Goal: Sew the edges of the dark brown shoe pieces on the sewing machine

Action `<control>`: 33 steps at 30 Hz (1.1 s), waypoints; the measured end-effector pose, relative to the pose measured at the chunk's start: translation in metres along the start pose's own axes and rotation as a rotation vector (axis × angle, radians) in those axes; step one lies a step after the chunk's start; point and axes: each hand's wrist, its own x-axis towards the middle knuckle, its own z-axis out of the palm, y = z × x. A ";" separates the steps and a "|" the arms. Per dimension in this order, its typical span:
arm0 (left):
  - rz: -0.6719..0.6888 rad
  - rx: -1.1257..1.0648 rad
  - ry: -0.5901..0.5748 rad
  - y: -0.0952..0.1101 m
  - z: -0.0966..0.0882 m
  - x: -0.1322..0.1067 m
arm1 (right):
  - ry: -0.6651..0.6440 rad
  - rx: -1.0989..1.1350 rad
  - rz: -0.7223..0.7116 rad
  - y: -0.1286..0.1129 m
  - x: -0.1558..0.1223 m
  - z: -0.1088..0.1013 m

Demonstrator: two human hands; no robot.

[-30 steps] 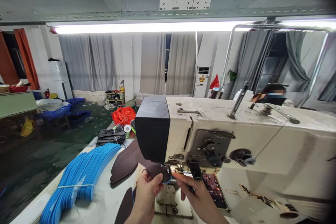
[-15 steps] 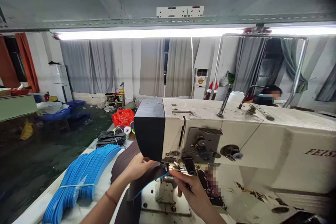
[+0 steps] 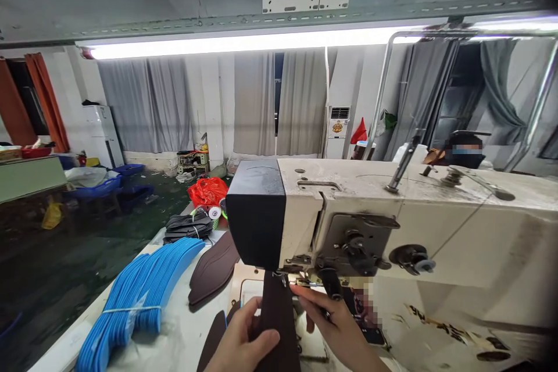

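Note:
A dark brown padded strip [image 3: 279, 319] runs from under the sewing machine's [image 3: 300, 218] needle area toward me. My left hand [image 3: 244, 337] is closed on its left side, thumb lying over the top. My right hand [image 3: 337, 325] is at the strip's right edge, index fingertip close to the presser foot. A slim dark tool [image 3: 325, 313] sits in its curled fingers; its kind I cannot make out. More dark brown shaped pieces [image 3: 215, 267] lie left of the machine, and another piece lies partly behind my left hand.
A tied bundle of blue curved strips [image 3: 131, 302] lies on the table at left. Behind it are a bundle of black strips [image 3: 189, 228], thread spools [image 3: 214, 213] and a red plastic bag [image 3: 208, 192]. A person [image 3: 464, 151] sits beyond the machine.
My left hand has come toward me and down from beside the needle. The strip has swung round to point straight at me. My right hand stays near the presser foot; the view has shifted slightly.

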 end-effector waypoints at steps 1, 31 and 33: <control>0.009 -0.007 -0.004 -0.002 0.000 -0.002 | 0.000 -0.001 0.004 0.000 0.000 0.000; 0.032 0.024 0.171 0.018 -0.006 0.024 | 0.004 -0.092 -0.029 0.007 -0.001 -0.001; 0.041 0.070 0.227 0.016 -0.002 0.028 | -0.002 -0.067 -0.030 0.006 -0.001 0.000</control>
